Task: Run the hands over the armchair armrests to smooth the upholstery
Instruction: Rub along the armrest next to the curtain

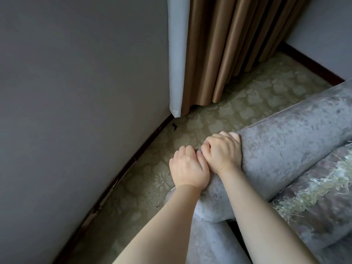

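Note:
A rounded grey velvet armrest (pixel 285 141) of the armchair runs from the lower middle up to the right edge. My left hand (pixel 187 166) lies palm down on its outer side, fingers curled over the edge and out of sight. My right hand (pixel 222 151) rests just beyond it on the same armrest, its fingers also wrapped over the outer curve. The two hands touch side by side. Neither holds a loose object.
A fringed grey cushion (pixel 323 180) lies on the seat to the right. Patterned green carpet (pixel 238 111) covers the floor. A grey wall (pixel 76 92) stands close on the left. Tan curtains (pixel 228 44) with a white lining hang ahead. A small dark speck (pixel 174 127) lies near the skirting.

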`<state>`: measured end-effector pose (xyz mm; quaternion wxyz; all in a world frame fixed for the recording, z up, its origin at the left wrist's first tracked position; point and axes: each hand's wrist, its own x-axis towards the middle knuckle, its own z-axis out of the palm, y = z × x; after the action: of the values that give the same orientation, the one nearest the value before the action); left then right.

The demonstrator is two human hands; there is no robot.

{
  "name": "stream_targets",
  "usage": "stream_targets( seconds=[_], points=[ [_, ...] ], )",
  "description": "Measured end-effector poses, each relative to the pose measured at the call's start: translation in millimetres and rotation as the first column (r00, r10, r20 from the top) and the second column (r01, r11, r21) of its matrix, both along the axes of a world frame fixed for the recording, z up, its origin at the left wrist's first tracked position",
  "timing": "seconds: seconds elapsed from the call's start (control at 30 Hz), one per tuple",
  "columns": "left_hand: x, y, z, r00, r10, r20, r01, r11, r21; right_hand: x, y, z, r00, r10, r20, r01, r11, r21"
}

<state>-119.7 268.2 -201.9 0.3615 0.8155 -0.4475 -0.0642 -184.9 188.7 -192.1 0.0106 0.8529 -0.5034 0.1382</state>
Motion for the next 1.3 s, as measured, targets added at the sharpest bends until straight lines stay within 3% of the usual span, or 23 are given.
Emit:
stream_targets(
  seconds=[0.27, 0.5, 0.73, 1.0, 1.3],
  points=[
    [-2.2, -0.3, 3.1, 0.998, 0.058, 0.031, -0.06, 0.995, 0.082, -0.6, 0.1, 0.9, 0.996, 0.045, 0.081, -0.047, 0.999, 0.027],
    [-28.9, 13.9, 14.7, 0.992, 0.124, 0.012, -0.124, 0.98, 0.153, -24.8, 11.1, 8.2, 0.987, 0.151, -0.057, -0.144, 0.983, 0.112],
    [-51.4, 84.0, 15.1, 0.989, 0.151, 0.003, -0.149, 0.974, 0.173, -45.0, 75.7, 14.6, 0.964, 0.239, -0.119, -0.217, 0.96, 0.176],
    [-36.7, 85.6, 1.0, 0.995, 0.097, -0.023, -0.095, 0.992, 0.087, -30.9, 77.8, 0.3, 0.995, 0.092, -0.042, -0.089, 0.993, 0.08],
    [-32.7, 78.7, -2.3, 0.996, 0.089, -0.008, -0.088, 0.993, 0.079, -25.9, 71.5, -1.8, 0.995, 0.097, -0.039, -0.095, 0.995, 0.043]
  ],
)
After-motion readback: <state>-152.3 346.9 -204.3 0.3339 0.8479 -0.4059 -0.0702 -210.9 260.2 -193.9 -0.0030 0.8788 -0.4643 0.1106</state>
